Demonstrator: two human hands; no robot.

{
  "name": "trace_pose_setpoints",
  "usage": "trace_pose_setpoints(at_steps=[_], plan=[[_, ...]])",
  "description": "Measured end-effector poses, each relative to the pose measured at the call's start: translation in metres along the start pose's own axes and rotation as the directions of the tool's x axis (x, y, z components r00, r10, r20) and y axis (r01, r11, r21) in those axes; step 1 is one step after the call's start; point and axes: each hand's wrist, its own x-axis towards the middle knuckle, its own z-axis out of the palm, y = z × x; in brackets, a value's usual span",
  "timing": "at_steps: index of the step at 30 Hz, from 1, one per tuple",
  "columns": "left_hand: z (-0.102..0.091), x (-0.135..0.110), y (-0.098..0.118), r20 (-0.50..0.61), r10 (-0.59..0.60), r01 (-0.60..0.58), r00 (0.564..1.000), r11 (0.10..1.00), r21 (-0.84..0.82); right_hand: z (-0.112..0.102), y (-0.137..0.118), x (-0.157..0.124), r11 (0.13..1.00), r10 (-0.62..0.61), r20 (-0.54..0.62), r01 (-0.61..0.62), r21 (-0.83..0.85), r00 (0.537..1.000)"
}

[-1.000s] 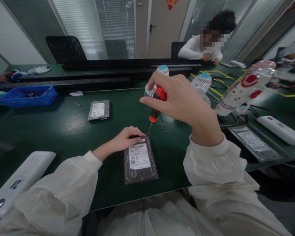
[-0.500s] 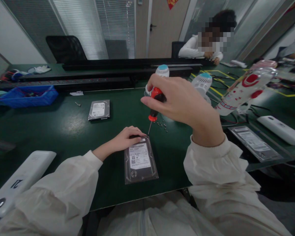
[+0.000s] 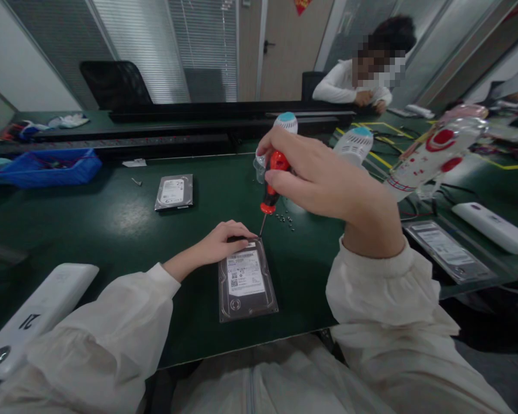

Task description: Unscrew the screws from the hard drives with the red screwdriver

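A hard drive (image 3: 246, 282) with a white label lies flat on the green table (image 3: 112, 230) in front of me. My left hand (image 3: 222, 241) rests on its far left corner, fingers curled over the edge and pressing it down. My right hand (image 3: 323, 181) is closed round the red handle of a screwdriver (image 3: 271, 187), held nearly upright. Its thin tip meets the drive's far right corner, right beside my left fingertips. Several small screws (image 3: 285, 219) lie loose on the table just beyond the drive.
A second hard drive (image 3: 174, 191) lies further back on the left, a third (image 3: 446, 248) in a clear sleeve on the right. White devices (image 3: 30, 316) (image 3: 492, 227), a blue bin (image 3: 47, 167), a bottle (image 3: 431, 155) and two small fans (image 3: 354, 146) stand around. Another person sits at the far side.
My right hand has shifted its grip a little lower on the screwdriver handle, fingers turning around it. The tip stays at the drive's corner. My left hand has not moved.
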Motion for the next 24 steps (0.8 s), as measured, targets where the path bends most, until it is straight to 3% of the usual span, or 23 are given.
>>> trace_pose_setpoints(at_steps=[3, 9, 15, 24], plan=[[0.000, 0.000, 0.000, -0.003, 0.001, -0.001, 1.000, 1.000, 0.004, 0.000, 0.000, 0.001, 0.987, -0.106, 0.003, 0.104, 0.124, 0.994], [-0.001, 0.000, 0.001, 0.000, -0.013, 0.013, 1.000, 1.000, -0.009, 0.007, 0.001, 0.004, 1.000, 0.006, -0.074, -0.005, 0.003, 0.997], [-0.001, 0.000, 0.003, -0.004, -0.003, 0.003, 1.000, 1.000, -0.025, 0.002, 0.010, 0.002, 0.984, -0.105, -0.035, 0.109, 0.140, 0.994], [-0.002, 0.000, 0.004, 0.013, -0.011, 0.011, 1.000, 1.000, 0.009, 0.001, 0.010, 0.004, 0.983, -0.089, -0.039, 0.094, 0.156, 0.995]])
